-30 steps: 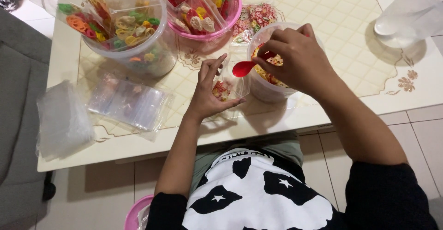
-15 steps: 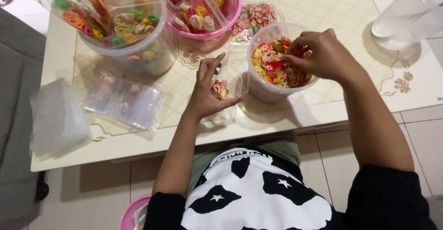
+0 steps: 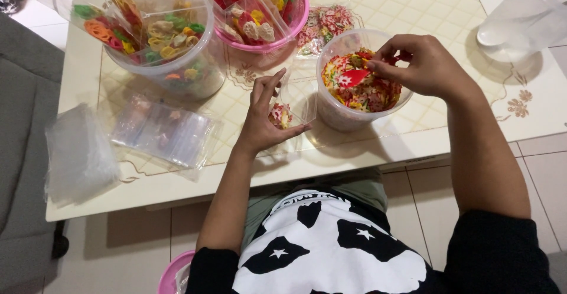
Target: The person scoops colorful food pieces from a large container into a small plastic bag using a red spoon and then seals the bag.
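My left hand (image 3: 267,123) holds a small clear plastic bag (image 3: 293,104) upright and open on the table, with a little heap of colourful crackers at its bottom. My right hand (image 3: 422,65) grips a red spoon (image 3: 353,78) and dips it into a clear tub (image 3: 360,81) full of mixed colourful crackers, just right of the bag. The spoon's bowl rests on the crackers.
A clear bucket (image 3: 159,40) and a pink bowl (image 3: 260,16) at the back hold filled cracker bags. Empty plastic bags (image 3: 162,130) lie left of my left hand, and another stack (image 3: 77,155) near the table's left edge. A clear jug (image 3: 522,19) stands at the far right.
My right hand moved the red spoon from beside the small bag back over the tub and down into the crackers. My left hand stayed on the bag.
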